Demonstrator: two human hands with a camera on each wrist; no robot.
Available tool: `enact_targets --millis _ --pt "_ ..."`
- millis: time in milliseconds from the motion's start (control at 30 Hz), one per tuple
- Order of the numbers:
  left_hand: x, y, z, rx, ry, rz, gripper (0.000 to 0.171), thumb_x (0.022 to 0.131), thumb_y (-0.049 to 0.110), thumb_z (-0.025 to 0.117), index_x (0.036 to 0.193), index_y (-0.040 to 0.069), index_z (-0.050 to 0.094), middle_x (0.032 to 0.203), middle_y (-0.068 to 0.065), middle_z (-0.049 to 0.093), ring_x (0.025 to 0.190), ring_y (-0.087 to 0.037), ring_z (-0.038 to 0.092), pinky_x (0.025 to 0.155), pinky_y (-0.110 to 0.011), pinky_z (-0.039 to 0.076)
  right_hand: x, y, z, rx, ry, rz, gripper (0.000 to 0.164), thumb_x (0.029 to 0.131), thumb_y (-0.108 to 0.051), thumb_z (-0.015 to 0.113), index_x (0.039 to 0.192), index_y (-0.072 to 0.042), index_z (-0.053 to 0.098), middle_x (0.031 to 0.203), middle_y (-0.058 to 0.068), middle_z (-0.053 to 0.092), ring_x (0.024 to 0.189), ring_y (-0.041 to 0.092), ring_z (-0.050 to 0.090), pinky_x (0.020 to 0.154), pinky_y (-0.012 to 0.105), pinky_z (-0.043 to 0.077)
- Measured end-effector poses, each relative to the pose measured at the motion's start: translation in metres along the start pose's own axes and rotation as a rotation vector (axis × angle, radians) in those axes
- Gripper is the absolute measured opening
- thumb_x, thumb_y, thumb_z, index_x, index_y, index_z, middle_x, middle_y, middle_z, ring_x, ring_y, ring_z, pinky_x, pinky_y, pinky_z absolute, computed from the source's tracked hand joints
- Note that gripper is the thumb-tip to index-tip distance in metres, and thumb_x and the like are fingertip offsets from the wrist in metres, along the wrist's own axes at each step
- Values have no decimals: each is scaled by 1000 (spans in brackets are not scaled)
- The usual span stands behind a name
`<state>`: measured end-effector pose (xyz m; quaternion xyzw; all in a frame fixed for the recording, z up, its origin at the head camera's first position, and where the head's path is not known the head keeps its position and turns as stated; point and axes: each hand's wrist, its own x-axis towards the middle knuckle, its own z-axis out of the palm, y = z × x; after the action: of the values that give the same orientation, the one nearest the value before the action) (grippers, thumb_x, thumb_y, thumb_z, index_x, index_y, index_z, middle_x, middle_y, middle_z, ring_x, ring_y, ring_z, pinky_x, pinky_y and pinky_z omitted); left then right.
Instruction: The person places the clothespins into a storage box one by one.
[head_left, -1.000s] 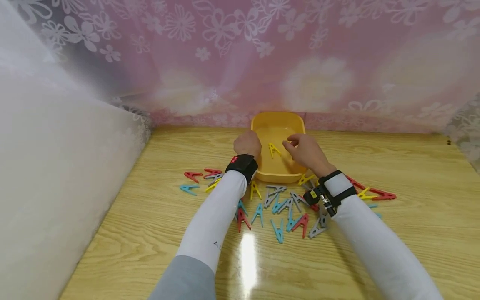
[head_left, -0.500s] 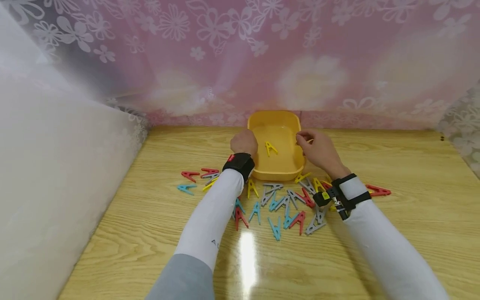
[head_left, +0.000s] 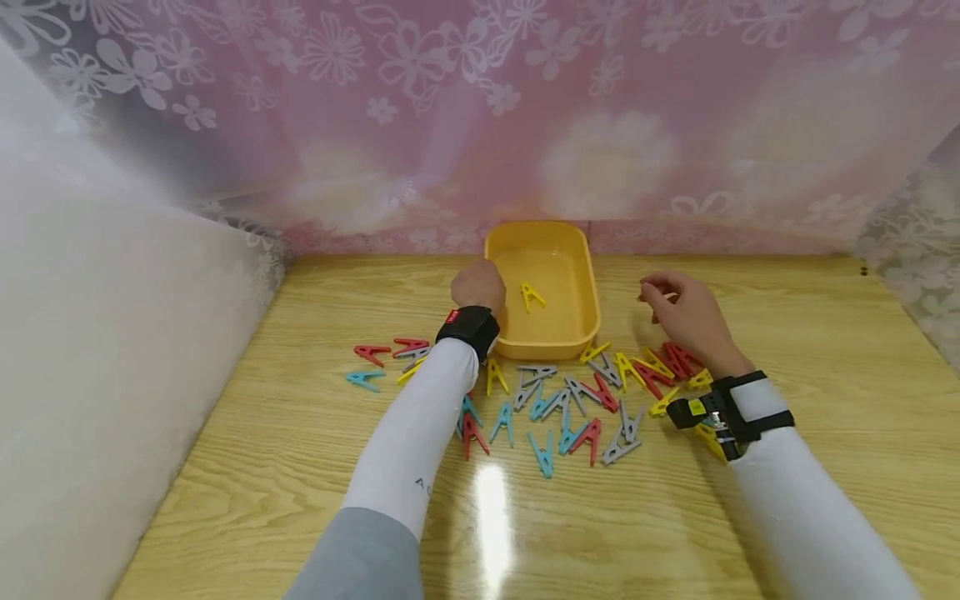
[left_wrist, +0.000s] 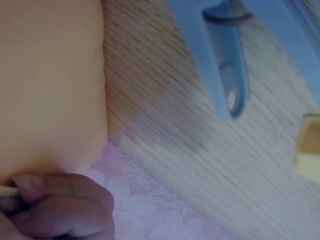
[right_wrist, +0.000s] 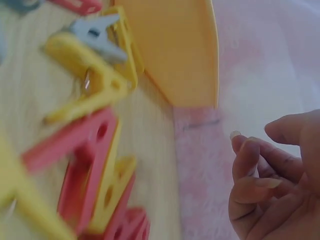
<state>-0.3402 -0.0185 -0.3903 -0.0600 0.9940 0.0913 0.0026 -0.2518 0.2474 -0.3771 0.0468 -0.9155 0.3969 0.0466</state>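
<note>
On the pale wood-grain desk (head_left: 247,475), a light-blue plastic A-shaped peg (head_left: 546,468) lies nearest the wearer, at six o'clock from the yellow-orange rectangular plastic basin (head_left: 540,350). Beyond it, red, yellow, grey and blue plastic pegs (head_left: 561,398) spread from four to eight o'clock. Left hand (head_left: 480,285): at nine o'clock; its fingers, cropped in the left wrist view, appear to pinch the rim. Right hand (head_left: 688,318): at three o'clock, clear of the basin, fingers loosely bent, narrow gap to the thumb. One yellow plastic peg (head_left: 528,292) lies inside the basin. Pink floral cloth (head_left: 600,167) hangs at twelve o'clock.
</note>
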Motion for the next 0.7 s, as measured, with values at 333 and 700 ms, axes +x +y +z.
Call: enact_targets --millis 333,700 --pt "-1 2 0 18 -12 -11 27 101 26 48 98 9 69 82 -3 66 72 -18 65 61 -31 53 -18 38 -22 -32 -12 20 52 100 -44 43 128 -1 54 112 20 61 79 30 60 56 39 46" --pt "0 3 1 17 -20 -9 27 100 26 49 96 8 68 82 -4 66 72 -19 64 61 -32 52 -47 68 -50 -136 -84 37 47 102 -35 43 128 2 54 119 25 55 87 35 57 61 34 46"
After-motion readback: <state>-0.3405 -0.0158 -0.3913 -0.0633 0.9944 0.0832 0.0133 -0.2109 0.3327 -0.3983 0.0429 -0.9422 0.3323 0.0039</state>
